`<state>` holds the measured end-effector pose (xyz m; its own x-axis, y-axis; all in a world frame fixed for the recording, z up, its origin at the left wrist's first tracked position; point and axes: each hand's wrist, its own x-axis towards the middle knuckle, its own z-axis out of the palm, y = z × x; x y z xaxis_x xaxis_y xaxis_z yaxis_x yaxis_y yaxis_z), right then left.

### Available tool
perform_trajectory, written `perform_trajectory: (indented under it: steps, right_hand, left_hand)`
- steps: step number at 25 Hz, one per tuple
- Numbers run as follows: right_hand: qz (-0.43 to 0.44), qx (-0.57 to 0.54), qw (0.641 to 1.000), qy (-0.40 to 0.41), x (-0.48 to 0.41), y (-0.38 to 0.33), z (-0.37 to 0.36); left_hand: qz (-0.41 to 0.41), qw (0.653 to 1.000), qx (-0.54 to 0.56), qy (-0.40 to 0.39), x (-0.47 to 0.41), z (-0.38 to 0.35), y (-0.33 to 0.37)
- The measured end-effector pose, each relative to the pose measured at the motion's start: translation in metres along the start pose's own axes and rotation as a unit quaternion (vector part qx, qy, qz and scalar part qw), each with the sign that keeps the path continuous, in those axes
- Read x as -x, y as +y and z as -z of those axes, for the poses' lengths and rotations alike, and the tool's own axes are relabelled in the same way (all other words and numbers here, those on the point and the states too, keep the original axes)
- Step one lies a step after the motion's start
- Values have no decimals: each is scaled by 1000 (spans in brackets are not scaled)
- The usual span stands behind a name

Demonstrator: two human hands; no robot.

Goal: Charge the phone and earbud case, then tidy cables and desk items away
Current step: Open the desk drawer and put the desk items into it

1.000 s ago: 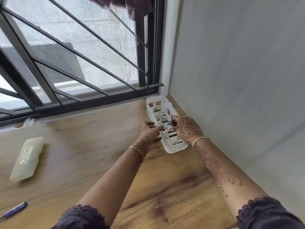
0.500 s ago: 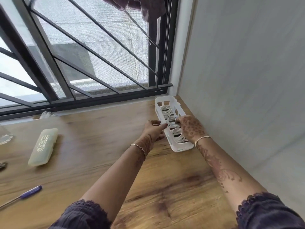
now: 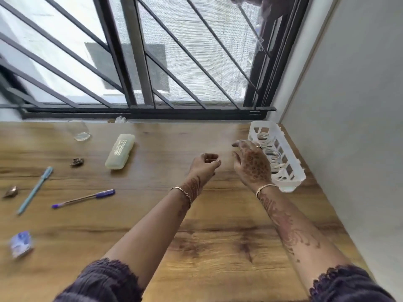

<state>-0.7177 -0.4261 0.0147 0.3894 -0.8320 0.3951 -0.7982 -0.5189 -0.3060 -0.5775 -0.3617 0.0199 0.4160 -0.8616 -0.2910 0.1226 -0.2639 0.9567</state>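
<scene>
Barred window (image 3: 152, 62) along the far edge, grey wall (image 3: 349, 127) on the right. Wooden bench (image 3: 218, 240) filling the rest.

White slotted basket (image 3: 299, 171) on the bench in the far right corner, lengthwise along the wall. White cables (image 3: 275, 154) coiled inside it in a row (count unclear, partly behind the right hand).

Right hand (image 3: 253, 165) raised just left of the basket, back toward the camera. Fingers (image 3: 236, 144) released and spread, gripping nothing.

Left hand (image 3: 204, 168) beside it, close but apart. Fingers (image 3: 214, 159) loosely curled toward the thumb, nothing visible between them.

Pale oblong case (image 3: 120, 151) flat on the bench left of centre, well apart from the hands. Clear glass (image 3: 79, 131) further left, near the window.

Two pens nearer the camera, both flat, not touching: light-blue pen (image 3: 36, 189) and purple-capped pen (image 3: 85, 198).

Small brown lump (image 3: 76, 162) beyond the pens, second brown lump (image 3: 11, 191) at the left edge, both too blurred to identify. Blurred blue-and-white packet (image 3: 20, 244) near the left edge, closest to the camera.
</scene>
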Motion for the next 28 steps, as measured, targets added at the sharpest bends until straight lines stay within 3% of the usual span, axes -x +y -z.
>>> perform_trajectory:
  steps: [2, 4, 8, 17, 24, 26, 28]
  right_hand:
    - [48, -9, 998, 31, 1, -34, 0]
    - [72, -12, 997, -1, 16, -71, -2]
    - [52, -26, 997, -43, 50, -112, -19]
    - [-98, -90, 991, -7, 206, -217, -35]
    - [-199, -51, 979, 12, 310, -245, -21]
    - [-283, -74, 955, 44, 328, -253, -29]
    - [-374, -202, 900, 100, 333, -262, -35]
  left_hand:
    - [-8, 1000, 5, 15, 11, 26, -1]
    - [-24, 999, 0, 35, 26, 56, -2]
    - [-55, 996, -38, 64, 66, 110, -12]
    - [-115, 953, -281, -15, 200, 202, -88]
    - [-175, 921, -342, -70, 252, 226, -129]
    - [-205, 906, -362, -75, 257, 226, -139]
    - [-230, 896, -373, -75, 259, 228, -143]
